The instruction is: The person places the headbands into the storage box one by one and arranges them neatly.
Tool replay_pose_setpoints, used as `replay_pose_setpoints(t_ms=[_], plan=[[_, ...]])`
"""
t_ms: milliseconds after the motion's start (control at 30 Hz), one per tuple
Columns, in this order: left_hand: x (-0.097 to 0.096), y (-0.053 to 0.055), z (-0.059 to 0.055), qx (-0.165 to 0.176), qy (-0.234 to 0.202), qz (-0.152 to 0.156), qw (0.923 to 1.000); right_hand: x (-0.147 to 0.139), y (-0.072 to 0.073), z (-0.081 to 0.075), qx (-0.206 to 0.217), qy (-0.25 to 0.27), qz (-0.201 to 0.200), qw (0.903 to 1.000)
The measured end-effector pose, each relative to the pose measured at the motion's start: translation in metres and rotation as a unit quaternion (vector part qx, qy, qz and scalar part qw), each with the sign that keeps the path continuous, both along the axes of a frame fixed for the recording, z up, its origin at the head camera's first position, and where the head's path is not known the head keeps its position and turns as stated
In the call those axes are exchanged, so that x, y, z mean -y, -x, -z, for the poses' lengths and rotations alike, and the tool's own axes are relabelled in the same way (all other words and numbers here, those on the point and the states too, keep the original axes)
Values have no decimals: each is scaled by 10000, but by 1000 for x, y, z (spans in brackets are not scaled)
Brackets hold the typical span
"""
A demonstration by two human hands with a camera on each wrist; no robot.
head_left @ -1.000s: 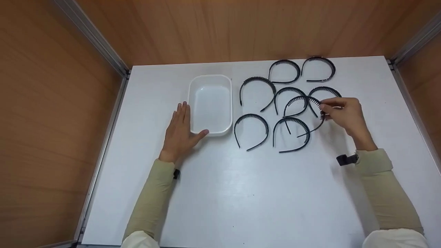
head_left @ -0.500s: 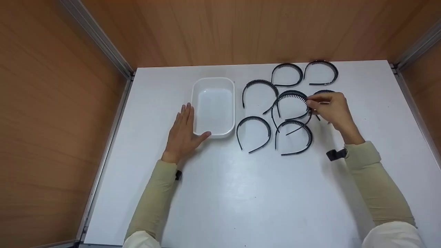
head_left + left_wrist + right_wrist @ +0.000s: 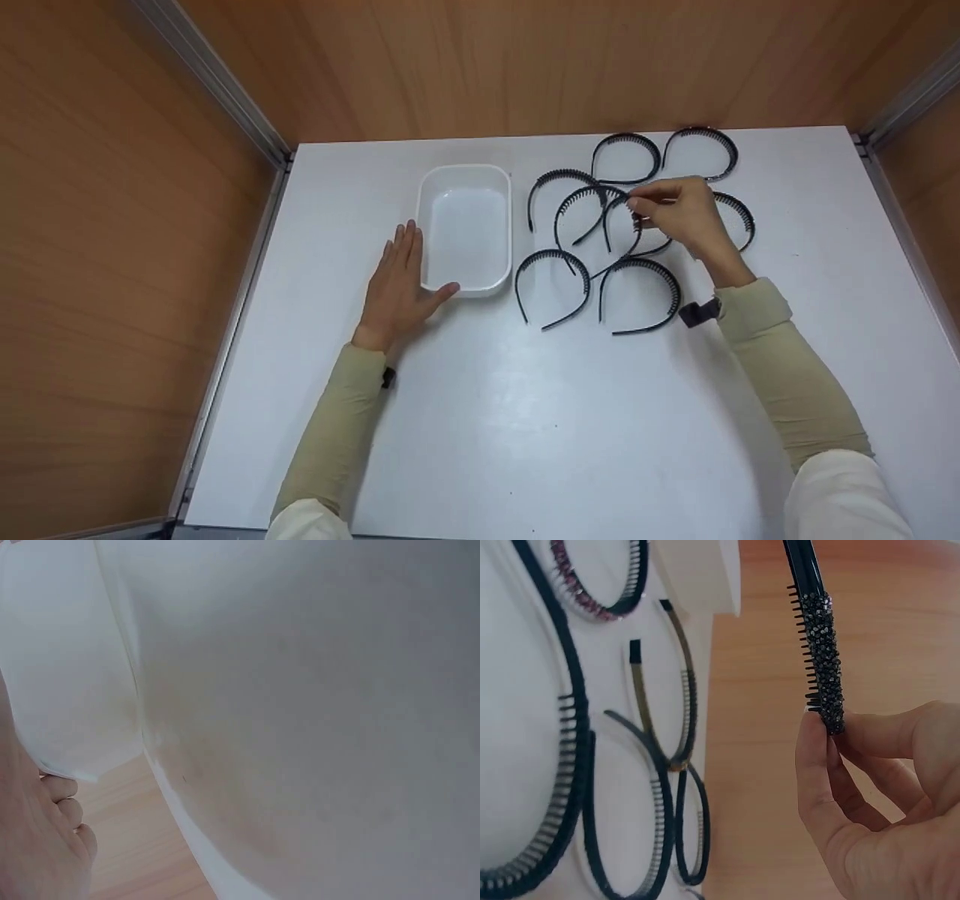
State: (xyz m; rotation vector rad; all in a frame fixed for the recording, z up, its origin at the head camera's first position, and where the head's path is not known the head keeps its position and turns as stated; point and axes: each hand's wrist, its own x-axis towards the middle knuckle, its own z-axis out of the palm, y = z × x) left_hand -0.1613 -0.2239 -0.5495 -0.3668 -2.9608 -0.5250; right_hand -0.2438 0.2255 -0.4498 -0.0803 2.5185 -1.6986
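Observation:
My right hand (image 3: pixel 686 217) pinches a black toothed headband (image 3: pixel 825 660) between thumb and fingers, above the other headbands. In the right wrist view, dark glitter covers the band's outer face and comb-like teeth line its inside. My left hand (image 3: pixel 394 292) lies along the left side of a white rectangular tray (image 3: pixel 465 232), fingers straight and thumb at the tray's near edge. The tray holds nothing. Several more headbands lie spread to its right, among them one at the front (image 3: pixel 587 289) and another beside it (image 3: pixel 677 296). The hand partly covers one headband (image 3: pixel 750 221).
Two headbands lie near the table's back edge, one at the far right (image 3: pixel 733 154). The white table (image 3: pixel 525 435) is bounded by a wooden back wall (image 3: pixel 480 67) and a wooden left panel (image 3: pixel 135 300).
My right hand has carried the pinched headband leftward over the others, closer to the tray. The left hand stays beside the tray.

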Motion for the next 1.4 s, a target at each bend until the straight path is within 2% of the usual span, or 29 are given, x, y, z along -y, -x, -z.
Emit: replay_pose_setpoints(t_ms=[167, 433, 733, 1067, 1400], plan=[[-3, 1, -1, 21, 36, 13, 10000, 14, 6, -6, -97, 153, -158, 9997], [-2, 2, -1, -61, -58, 64, 9999, 38, 15, -11, -97, 52, -320, 9994], [3, 2, -1, 157, 24, -39, 9999, 73, 30, -13, -23, 300, -479, 9984], [1, 4, 0, 187, 55, -67, 9998, 107, 52, -12, -56, -58, -745, 9972], [3, 3, -1, 93, 32, -18, 10000, 139, 67, -11, 70, -19, -920, 9957]])
